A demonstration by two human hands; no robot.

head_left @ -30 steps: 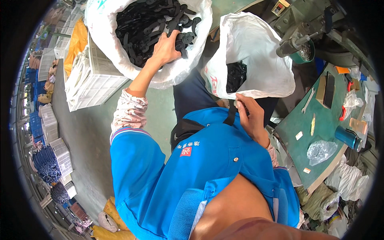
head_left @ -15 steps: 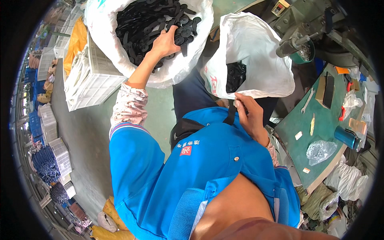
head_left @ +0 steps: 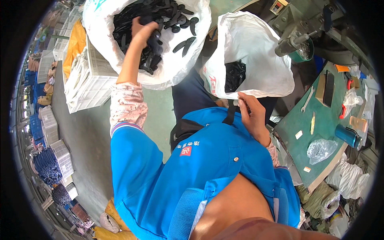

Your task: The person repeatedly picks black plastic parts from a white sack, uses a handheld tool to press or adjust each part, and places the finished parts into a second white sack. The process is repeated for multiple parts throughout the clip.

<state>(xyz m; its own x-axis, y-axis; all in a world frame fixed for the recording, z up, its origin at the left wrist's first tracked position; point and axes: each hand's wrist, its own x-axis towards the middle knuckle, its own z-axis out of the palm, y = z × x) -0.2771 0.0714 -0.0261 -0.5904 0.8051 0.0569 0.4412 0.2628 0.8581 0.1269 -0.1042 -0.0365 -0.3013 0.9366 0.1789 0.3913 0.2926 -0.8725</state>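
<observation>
My left hand (head_left: pixel 142 33) is down among black plastic parts (head_left: pixel 130 16) in a large white woven sack (head_left: pixel 178 72). Its thumb and fingers look spread, and the parts beside them are blurred by motion. The parts are long and flat, several with round ends. My right hand (head_left: pixel 253 118) is at the near rim of a second, smaller white sack (head_left: pixel 266 76). Its thumb and fingertips are pinched together beside a black strap-like piece (head_left: pixel 231 113); what they grip is too small to name. Inside the smaller sack lies a heap of black parts (head_left: pixel 235 76).
White plastic crates (head_left: pixel 94 80) stand left of the large sack. On the right, a green worktable (head_left: pixel 294 124) carries a wrench (head_left: pixel 307 99), a blue bottle (head_left: pixel 346 136) and a clear plastic bag (head_left: pixel 321 151). Metal machinery (head_left: pixel 296 42) with a green cup rises beyond the smaller sack.
My left hand has moved left and away from me within the large sack. Black parts shifted, baring white lining at right, where two parts now lie apart. My right hand has barely moved.
</observation>
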